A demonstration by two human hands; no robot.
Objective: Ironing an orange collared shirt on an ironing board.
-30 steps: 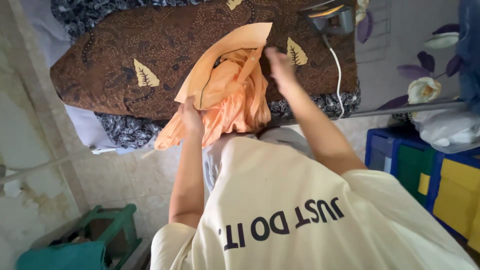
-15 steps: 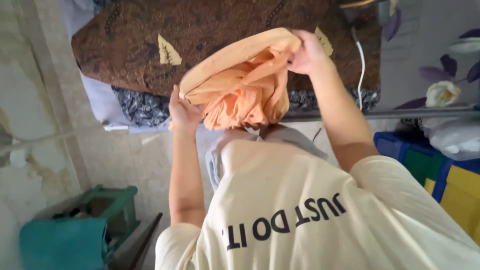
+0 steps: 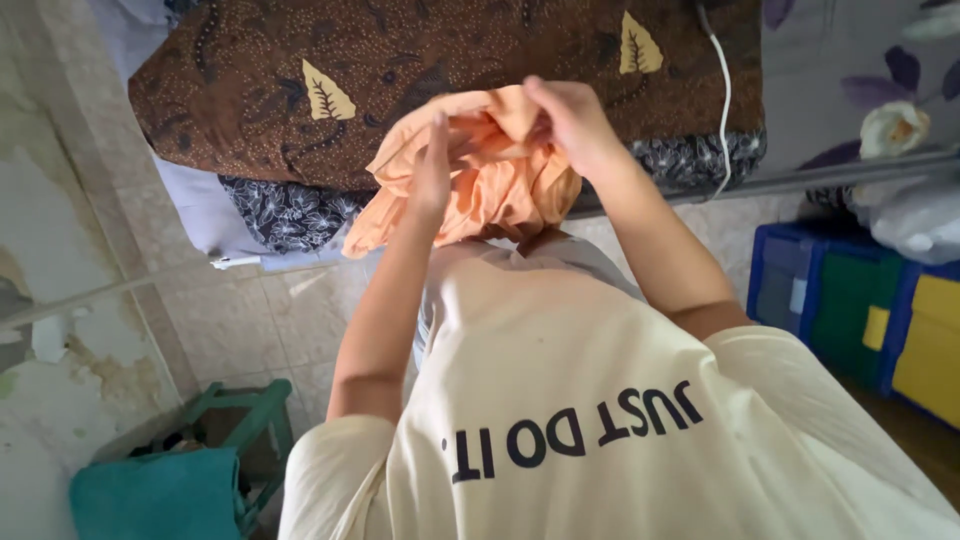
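Above the near edge of the brown leaf-patterned cloth-covered surface (image 3: pixel 450 60), both hands hold one bunched, soft orange cloth (image 3: pixel 480 180) up in the air, clear of the surface and just in front of the person's chest. The left hand (image 3: pixel 432 170) pinches its left side with fingers closed narrowly, while the right hand (image 3: pixel 570 120) grips the top edge slightly higher and further out. The bundle runs roughly left to right between them, its loose folds hanging below; a white cord (image 3: pixel 725 110) trails over the surface to the right.
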